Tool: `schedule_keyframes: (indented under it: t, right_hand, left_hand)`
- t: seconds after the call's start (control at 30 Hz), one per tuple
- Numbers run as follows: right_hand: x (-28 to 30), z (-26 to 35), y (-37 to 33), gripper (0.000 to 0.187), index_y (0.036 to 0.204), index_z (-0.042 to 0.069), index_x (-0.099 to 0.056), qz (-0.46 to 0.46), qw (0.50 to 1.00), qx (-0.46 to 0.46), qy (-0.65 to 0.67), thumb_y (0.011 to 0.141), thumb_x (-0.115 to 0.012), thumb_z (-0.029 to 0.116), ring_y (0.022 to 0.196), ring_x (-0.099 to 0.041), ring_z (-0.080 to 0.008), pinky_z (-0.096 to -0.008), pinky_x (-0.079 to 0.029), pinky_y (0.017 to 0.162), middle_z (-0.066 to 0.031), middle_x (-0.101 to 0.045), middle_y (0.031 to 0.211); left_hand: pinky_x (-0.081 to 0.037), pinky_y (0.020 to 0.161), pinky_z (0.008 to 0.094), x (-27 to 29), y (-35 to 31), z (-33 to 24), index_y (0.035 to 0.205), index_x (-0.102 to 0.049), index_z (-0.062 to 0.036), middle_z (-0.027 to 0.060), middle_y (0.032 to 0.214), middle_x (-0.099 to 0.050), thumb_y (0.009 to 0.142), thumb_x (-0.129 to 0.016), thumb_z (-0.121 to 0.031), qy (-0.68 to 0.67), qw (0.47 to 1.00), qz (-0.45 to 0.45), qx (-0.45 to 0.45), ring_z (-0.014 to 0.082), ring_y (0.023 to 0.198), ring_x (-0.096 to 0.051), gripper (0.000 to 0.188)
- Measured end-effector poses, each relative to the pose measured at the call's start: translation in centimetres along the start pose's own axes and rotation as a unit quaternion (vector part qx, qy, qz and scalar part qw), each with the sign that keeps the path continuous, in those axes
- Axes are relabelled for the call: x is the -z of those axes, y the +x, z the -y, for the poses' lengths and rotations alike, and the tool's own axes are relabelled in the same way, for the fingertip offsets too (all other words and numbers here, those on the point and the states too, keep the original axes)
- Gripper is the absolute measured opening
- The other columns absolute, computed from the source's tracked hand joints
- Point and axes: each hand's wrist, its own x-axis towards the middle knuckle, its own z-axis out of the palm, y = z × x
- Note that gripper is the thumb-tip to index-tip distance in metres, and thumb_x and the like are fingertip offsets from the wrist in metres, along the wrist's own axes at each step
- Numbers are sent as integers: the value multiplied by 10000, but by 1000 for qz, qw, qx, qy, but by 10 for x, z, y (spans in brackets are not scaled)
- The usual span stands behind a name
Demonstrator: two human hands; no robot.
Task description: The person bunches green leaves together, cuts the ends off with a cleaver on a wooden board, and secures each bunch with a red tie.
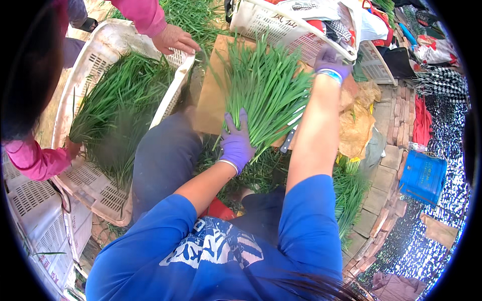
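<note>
A thick bunch of Chinese chives (266, 85), long and flat-leaved, lies fanned out on a brown board (211, 108) in front of me. My left hand (237, 144), in a purple glove, rests on the lower end of the bunch with its fingers spread. My right hand (331, 62), also gloved in purple, is raised at the near corner of a white plastic crate (266, 22); motion smears its fingers, so its grip cannot be made out. A knife with a black handle (287, 141) lies partly under the leaves, close to my right forearm.
Left of me, a large white crate (168, 100) holds more chives (120, 95). Another person in pink sleeves has one hand (175, 39) on its rim, the other among the leaves. Crumpled brown paper (355, 125), bricks (384, 175) and a blue crate (423, 176) are on the right.
</note>
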Motion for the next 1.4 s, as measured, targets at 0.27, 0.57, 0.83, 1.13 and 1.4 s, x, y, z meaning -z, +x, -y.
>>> schedule_keyframes:
  t: [0.27,0.57,0.83,1.13,1.4]
  right_hand:
    - [-33,-81,-42,699,1263,319,-422,250,407,128,-869,644,-615,579,1299,-144,-370,-592,-81,1013,-117,-196,1415]
    - [-31,-99,-32,658,1191,232,-518,342,375,-23,-861,626,-662,535,1298,-159,-344,-611,-108,995,-91,-210,1409]
    - [11,-147,-7,664,1142,-35,-503,232,606,98,-755,636,-671,361,972,-557,-316,-343,-434,836,-204,-573,1062]
    - [67,-18,13,346,1104,47,-548,98,947,305,35,761,-595,44,823,-577,-241,-325,-478,694,-107,-560,1060]
    - [325,90,-89,320,989,79,-592,-95,962,17,-256,752,-634,290,828,-588,-192,-326,-387,792,-107,-616,968]
  left_hand:
    - [-432,799,494,0,1,0,1379,57,-195,267,1394,-9,604,-754,-297,-7,1000,12,7,465,1116,-356,1127]
    - [-420,799,514,-2,2,0,1379,49,-195,273,1390,-18,610,-750,-302,8,1000,19,7,475,1109,-355,1114]
    - [-425,780,527,-4,6,6,1378,45,-207,273,1386,-23,601,-751,-355,10,1000,4,6,488,1114,-344,1122]
    - [-401,874,438,-29,17,22,1380,64,-132,377,1339,-39,576,-760,-349,12,986,-134,-103,515,1079,-396,1172]
    - [-309,988,386,-23,30,16,1368,60,-75,401,1324,15,576,-768,-210,-39,987,-92,-129,463,1213,-278,1154]
